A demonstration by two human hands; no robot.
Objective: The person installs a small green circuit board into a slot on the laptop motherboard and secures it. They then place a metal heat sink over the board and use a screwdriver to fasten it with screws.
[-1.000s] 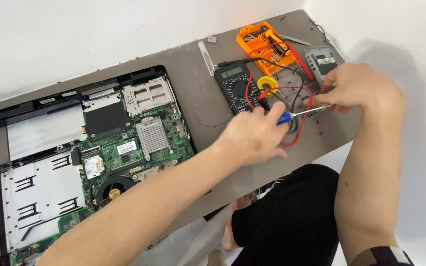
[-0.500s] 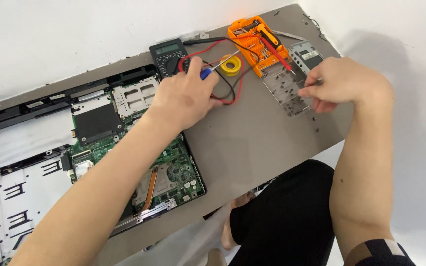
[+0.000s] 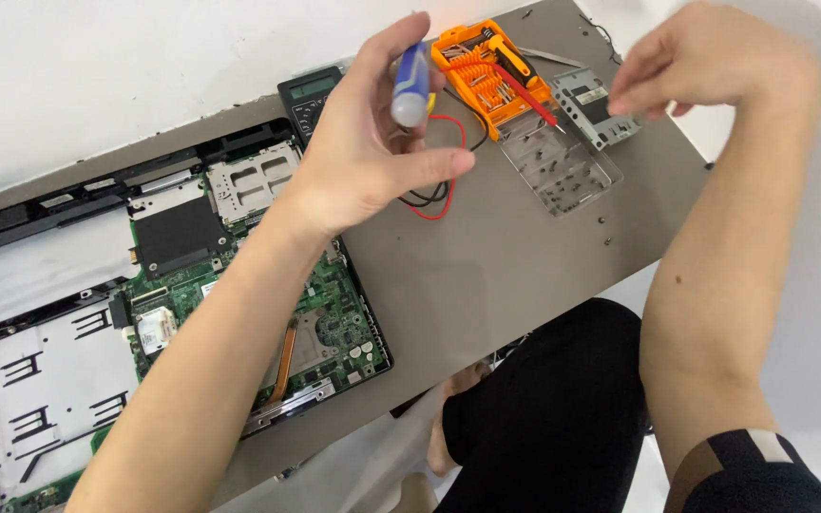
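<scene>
Overhead, left hand (image 3: 368, 157) raised above the grey board (image 3: 505, 275), fingers wrapped round a screwdriver (image 3: 411, 84) with blue-and-white handle. Handle's long axis runs near upright in view, butt end up; tip hidden behind the palm. Right hand (image 3: 715, 62) hovers over the metal bracket (image 3: 593, 104), fingertips pinched narrow; whether it holds anything, cannot tell. Orange bit case (image 3: 486, 81) lies between the hands. Opened laptop (image 3: 144, 313) sits lower left.
</scene>
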